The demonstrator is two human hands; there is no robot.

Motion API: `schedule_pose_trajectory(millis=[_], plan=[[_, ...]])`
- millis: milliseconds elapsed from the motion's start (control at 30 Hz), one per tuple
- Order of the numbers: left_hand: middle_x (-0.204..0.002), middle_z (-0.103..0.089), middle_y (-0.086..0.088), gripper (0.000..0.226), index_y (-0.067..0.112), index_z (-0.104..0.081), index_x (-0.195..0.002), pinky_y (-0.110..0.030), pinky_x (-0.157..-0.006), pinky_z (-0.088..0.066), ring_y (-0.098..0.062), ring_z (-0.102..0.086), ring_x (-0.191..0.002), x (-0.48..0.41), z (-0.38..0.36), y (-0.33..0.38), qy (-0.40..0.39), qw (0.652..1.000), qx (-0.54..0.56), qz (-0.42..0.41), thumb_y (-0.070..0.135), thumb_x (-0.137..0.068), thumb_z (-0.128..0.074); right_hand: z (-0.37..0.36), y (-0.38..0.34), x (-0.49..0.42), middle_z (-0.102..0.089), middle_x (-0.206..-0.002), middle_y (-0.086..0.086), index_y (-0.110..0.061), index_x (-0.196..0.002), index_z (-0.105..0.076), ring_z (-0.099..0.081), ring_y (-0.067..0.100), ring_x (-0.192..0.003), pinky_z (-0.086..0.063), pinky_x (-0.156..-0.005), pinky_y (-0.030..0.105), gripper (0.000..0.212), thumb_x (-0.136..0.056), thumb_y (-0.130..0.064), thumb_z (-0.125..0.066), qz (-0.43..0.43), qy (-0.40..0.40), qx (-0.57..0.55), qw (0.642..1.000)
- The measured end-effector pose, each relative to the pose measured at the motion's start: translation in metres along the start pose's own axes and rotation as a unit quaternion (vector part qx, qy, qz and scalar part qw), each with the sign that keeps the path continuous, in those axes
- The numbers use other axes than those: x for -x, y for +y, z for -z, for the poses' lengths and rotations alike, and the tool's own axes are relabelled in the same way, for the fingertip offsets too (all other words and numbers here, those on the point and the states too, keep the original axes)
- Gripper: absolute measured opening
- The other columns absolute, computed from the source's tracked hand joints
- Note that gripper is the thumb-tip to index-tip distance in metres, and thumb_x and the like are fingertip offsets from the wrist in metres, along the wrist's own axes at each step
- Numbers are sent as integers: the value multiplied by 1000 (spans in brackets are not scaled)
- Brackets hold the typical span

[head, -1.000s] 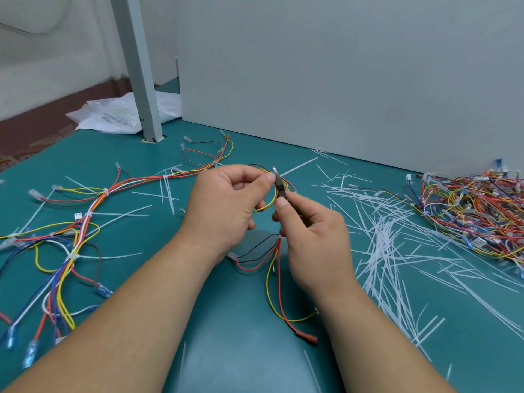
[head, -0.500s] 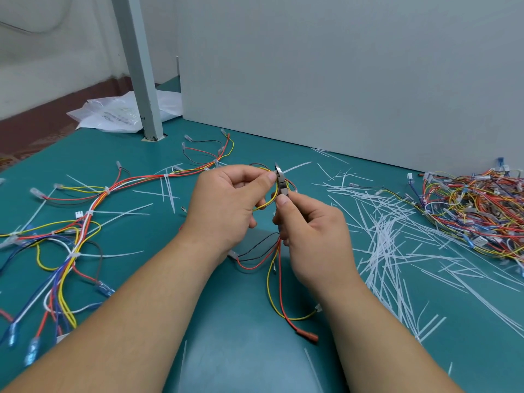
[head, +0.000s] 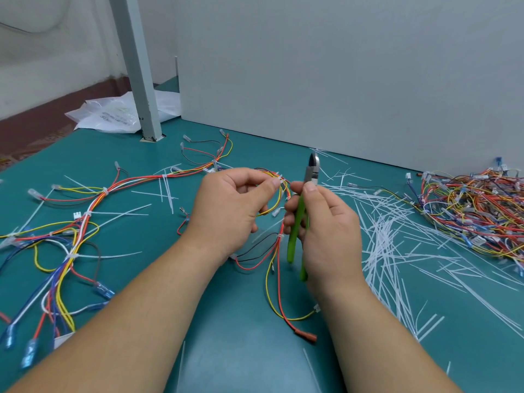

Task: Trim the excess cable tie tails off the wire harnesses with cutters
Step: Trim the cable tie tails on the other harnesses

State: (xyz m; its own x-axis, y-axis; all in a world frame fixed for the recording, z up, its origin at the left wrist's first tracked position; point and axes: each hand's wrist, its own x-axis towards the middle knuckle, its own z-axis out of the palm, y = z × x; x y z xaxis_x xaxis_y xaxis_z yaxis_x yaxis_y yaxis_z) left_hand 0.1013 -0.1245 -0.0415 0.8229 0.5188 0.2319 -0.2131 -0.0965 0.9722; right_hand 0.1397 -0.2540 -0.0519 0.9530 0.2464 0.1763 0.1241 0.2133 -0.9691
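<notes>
We judge work part-done: fingers [head: 272, 184] of the left hand [head: 232, 205] pinch a wire harness [head: 280, 236], the right hand [head: 326, 231] grips the cutters [head: 296, 222], cut tails [head: 382, 236] heaped right of them, untrimmed harnesses [head: 103, 191] left.

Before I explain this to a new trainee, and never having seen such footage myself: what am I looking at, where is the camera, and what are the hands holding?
There is no machine here. These are a person's two bare hands, filmed by one wide-angle camera worn on the head, looking forward and down. The left hand pinches a wire harness of red, yellow and black wires. The right hand grips green-handled cutters, tip pointing up, beside the harness. On the teal table lie more harnesses with long white tie tails on the left, a heap of harnesses at the far right, and scattered white cut-off tails in between.
</notes>
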Motion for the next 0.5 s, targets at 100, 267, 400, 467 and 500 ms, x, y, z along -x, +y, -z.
schedule_pose_trajectory(millis=[100,267,400,467,500], plan=[[-57,-56,-12,14,22,-78,-77,-22,-36,-40,-17,-50,-54,2,-2,-2,-25,999,-23,-17,20,-90,-76,0,3,0,-62,-73,3,-16,-92,-72,-56,18,-67,-49,-67,34,14,-98,-29,-71,13,-4,37,999],[-64,-59,-12,10,26,-78,-80,-32,-45,-38,-15,-45,-55,3,-2,-8,-56,992,-92,-64,30,-89,-74,2,5,-3,-61,-65,-1,-14,-88,-69,-57,16,-62,-51,-61,27,13,-101,-14,-66,22,17,59,998],[-64,-62,-8,14,27,-77,-79,-30,-52,-41,-14,-47,-56,3,-3,-12,-51,990,-103,-85,36,-86,-69,3,4,-3,-62,-63,-5,-13,-88,-67,-57,16,-62,-51,-62,29,16,-103,-15,-63,25,11,80,996],[-65,-63,-6,12,28,-77,-79,-29,-52,-42,-19,-49,-57,4,-4,-12,-45,989,-107,-90,34,-86,-70,2,4,-3,-61,-63,-4,-15,-88,-66,-57,18,-62,-52,-64,36,17,-104,-16,-61,16,6,71,997],[-66,-65,-4,10,29,-77,-79,-29,-53,-44,-20,-52,-58,4,-5,-12,-35,990,-105,-92,32,-87,-70,2,4,-2,-60,-64,-4,-15,-88,-65,-57,19,-62,-52,-65,39,17,-104,-15,-61,9,5,59,998]])
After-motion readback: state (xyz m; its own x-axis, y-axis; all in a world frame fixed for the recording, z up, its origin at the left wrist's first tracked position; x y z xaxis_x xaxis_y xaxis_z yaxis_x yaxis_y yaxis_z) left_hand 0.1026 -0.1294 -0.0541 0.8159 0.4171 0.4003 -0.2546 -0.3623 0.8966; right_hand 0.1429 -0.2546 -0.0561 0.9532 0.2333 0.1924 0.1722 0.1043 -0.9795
